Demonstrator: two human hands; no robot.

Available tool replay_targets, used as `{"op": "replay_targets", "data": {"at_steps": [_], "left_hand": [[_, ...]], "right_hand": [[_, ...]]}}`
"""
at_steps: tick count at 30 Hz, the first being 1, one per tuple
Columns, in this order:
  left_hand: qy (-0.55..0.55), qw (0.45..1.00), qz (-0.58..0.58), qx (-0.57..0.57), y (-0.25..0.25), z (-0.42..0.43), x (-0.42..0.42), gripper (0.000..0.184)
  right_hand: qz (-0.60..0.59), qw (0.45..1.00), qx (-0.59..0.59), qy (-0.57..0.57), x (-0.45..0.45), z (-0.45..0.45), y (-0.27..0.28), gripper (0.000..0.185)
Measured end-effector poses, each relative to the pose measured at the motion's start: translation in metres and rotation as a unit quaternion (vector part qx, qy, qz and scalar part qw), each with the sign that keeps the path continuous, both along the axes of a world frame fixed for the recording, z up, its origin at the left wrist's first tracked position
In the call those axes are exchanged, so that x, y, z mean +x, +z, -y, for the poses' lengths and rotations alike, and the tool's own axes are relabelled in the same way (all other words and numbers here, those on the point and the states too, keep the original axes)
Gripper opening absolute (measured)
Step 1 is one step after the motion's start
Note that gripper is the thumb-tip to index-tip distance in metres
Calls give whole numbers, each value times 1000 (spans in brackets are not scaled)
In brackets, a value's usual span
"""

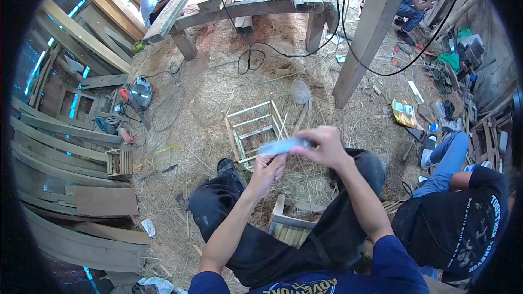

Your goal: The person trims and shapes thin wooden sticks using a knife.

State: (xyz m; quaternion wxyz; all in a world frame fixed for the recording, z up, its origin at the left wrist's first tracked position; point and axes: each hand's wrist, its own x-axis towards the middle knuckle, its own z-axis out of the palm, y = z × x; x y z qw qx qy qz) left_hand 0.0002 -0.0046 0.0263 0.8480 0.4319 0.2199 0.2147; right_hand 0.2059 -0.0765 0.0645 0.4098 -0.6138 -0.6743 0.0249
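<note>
A pale bluish-white, flat object (277, 146), too blurred to name, is held between my hands above my lap. My left hand (269, 173) is closed around its lower left side. My right hand (325, 147) pinches its right end, with the fingers bent over it. Just beyond my hands, a small wooden frame (231, 137) with thin slats stands on the straw-strewn floor. Between my legs is a second small wooden piece with slats (292, 234).
A wooden workbench (245, 7) spans the back, near a slanting post (372, 38) and black cables. A circular saw (141, 93) lies at left beside stacked boards. At right, a person in black (452, 228) sits close by; two more people are farther back.
</note>
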Motion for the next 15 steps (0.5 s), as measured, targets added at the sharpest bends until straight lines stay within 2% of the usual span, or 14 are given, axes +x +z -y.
{"op": "replay_targets", "data": {"at_steps": [1, 2, 4, 5, 9, 10, 12, 13, 15], "left_hand": [[21, 1000, -12, -1, -5, 5, 1, 34], [20, 1000, 1, -11, -8, 4, 3, 29], [12, 999, 19, -35, 13, 6, 4, 21], [13, 999, 6, -48, 24, 8, 6, 20], [-22, 1000, 9, -9, 4, 5, 7, 32], [-13, 1000, 6, -20, 6, 3, 8, 27], [1, 999, -10, -51, 16, 8, 7, 20], [20, 998, -18, -49, 21, 11, 10, 20], [-7, 999, -19, -40, 6, 10, 7, 27]], "right_hand": [[8, 999, 28, 18, -5, 1, -2, 34], [-11, 1000, 11, -14, 0, 2, -1, 34], [-57, 995, -28, -81, 15, 5, 3, 34], [-46, 994, -3, -94, 26, 4, 2, 35], [42, 999, 18, -8, 6, 12, 5, 34], [20, 999, 39, -2, 7, 9, 4, 35], [-69, 994, -32, -78, 25, 8, 14, 37], [-6, 994, 17, -112, 36, 4, 5, 36], [31, 998, 18, -59, 20, 11, 4, 34]]}}
